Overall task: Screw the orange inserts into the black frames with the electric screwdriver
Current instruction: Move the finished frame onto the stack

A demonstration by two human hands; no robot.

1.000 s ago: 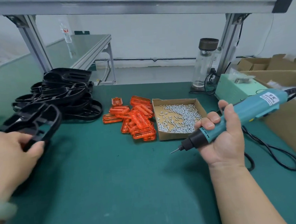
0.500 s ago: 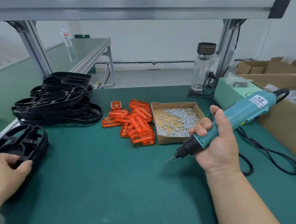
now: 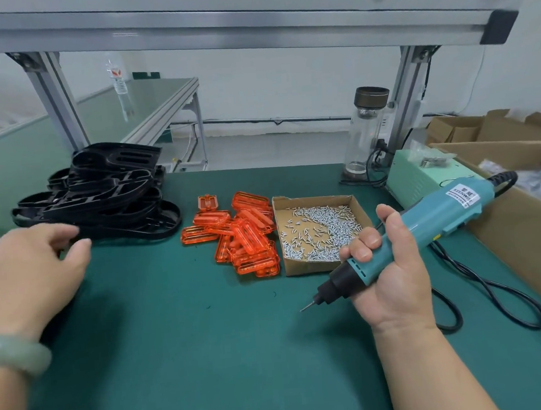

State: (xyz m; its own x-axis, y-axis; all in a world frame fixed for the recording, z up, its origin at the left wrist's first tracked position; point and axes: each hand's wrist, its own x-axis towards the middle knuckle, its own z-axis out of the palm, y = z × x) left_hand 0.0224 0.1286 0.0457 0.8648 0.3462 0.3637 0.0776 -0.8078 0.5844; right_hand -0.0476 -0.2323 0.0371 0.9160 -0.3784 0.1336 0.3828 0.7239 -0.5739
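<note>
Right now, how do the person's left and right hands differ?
The left hand is open and holds nothing, its fingers spread near the black frames; the right hand grips the electric screwdriver. The left wrist wears a pale green bangle; the right wrist is bare. Both hands are over the green mat, on the near side of the orange inserts.

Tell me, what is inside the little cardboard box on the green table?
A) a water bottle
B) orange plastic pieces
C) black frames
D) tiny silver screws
D: the cardboard box holds a scatter of tiny silver screws, while the orange inserts lie in a heap outside it, on its left.
</note>
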